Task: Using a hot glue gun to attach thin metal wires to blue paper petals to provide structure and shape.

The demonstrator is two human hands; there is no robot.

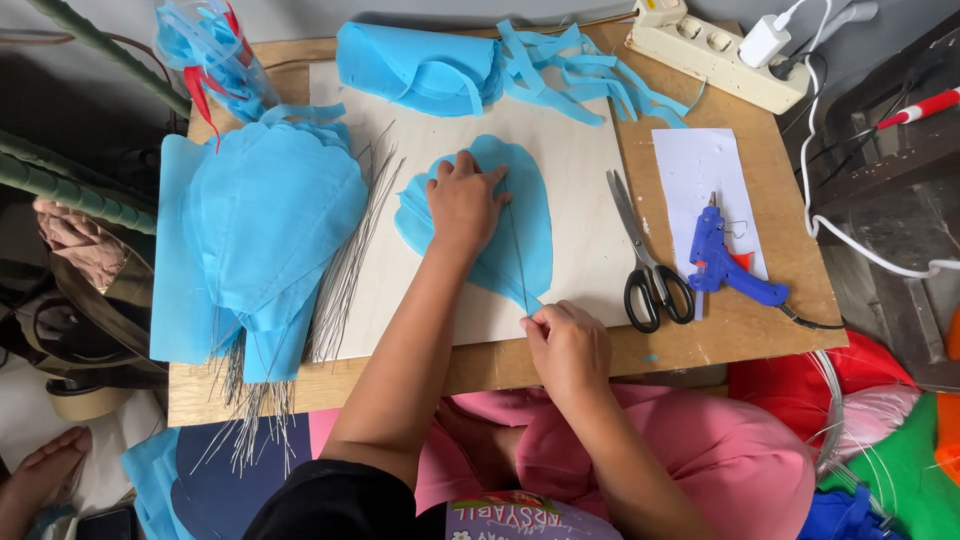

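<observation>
Pressing our left hand (pixel 463 205) flat, fingers spread, we pin the blue petal-shaped fabric piece (pixel 480 220) to the pale board (pixel 585 215) in the centre of the frame. Our right hand (pixel 567 345), just below the petal's pointed tip, pinches the lower end of a thin wire (pixel 517 255) between thumb and forefinger; the wire runs up along the middle of the petal toward the left fingertips.

To do this well, we judge that the wire should lie straight down the petal's centre line, with the pinch pulling it lightly taut and the flat hand keeping the cloth from wrinkling or sliding. Pulling too hard would likely drag the fabric off the line or bow the wire, so gentle tension seems best.

Right of the petal lie black-handled scissors (pixel 645 255), and further right a blue glue gun (pixel 722 260) rests on a white paper sheet (pixel 695 165). At the left of the frame a stack of finished blue petals (pixel 265 225) sits beside a bundle of loose wires (pixel 345 265). Blue fabric scraps (pixel 580 70) trail across the upper centre, and a white power strip (pixel 715 55) sits in the upper right.
</observation>
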